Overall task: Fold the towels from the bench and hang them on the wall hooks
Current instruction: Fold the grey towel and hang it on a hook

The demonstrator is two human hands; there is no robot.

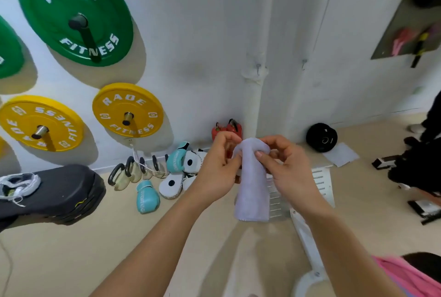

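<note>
Holding: a folded towel (251, 182) hangs down between the two hands, in front of the wall.
Table: the dark padded table (59, 191) is far off to the left of the hands, with another white towel (18, 186) bunched on its end.
Plates: green and yellow weight plates (127, 110) sit on wall pegs, up and left of the hands.
Gloves: blue boxing gloves (147, 197) lie on the floor, just left of the left hand.
Left hand: the left hand (219, 165) pinches the towel's top edge, fingers curled on the cloth.
Towel: it looks soft, light and floppy. It will bend and slide, so I think the best place to hold it is the top fold, where it is thickest.
Right hand: the right hand (284, 165) grips the top too, thumb pressed on the front.
Hooks: two small wall hooks (259, 67) are high above the hands. Both look bare. One more (304, 62) is to its right.
Next: lift the fold up and over a hook, I think.
</note>
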